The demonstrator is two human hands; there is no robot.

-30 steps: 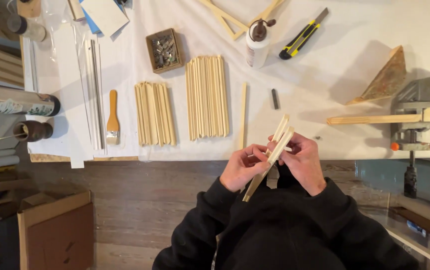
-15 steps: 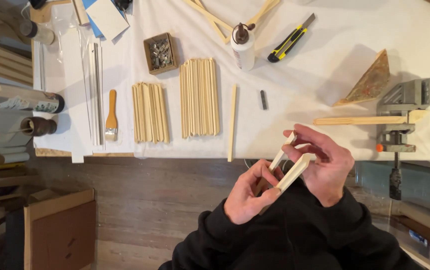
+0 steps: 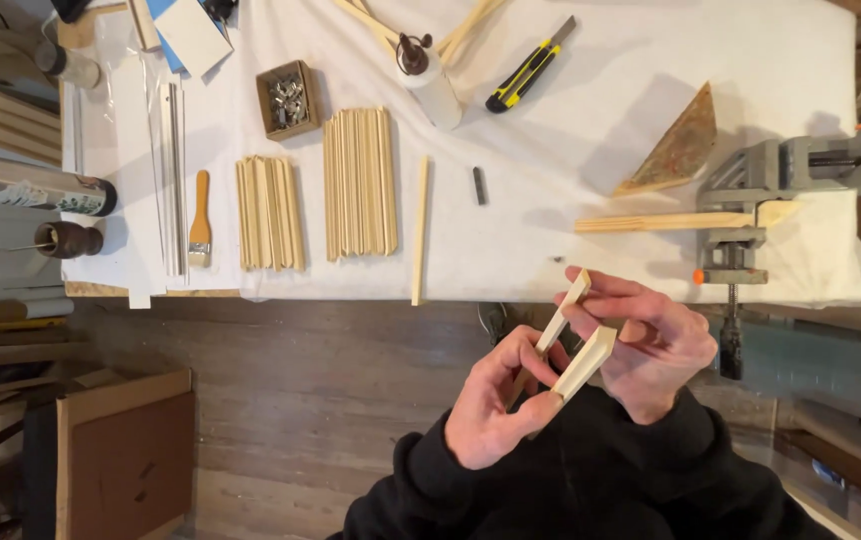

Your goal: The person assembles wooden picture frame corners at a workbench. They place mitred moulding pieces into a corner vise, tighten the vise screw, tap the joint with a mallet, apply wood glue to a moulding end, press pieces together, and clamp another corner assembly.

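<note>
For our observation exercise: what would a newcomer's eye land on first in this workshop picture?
First, the two hands, left hand and right hand, at the lower middle, holding two pale wooden strips between them. Behind, on the white-covered table, lie two neat rows of pale wooden sticks, with a yellow and black utility knife farther back.

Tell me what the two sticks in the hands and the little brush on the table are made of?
The two sticks look like pale bare wood, unpainted, with cleanly cut ends. The brush seems to have an orange-brown wooden handle, perhaps varnished, and light bristles; their material is unclear.
</note>
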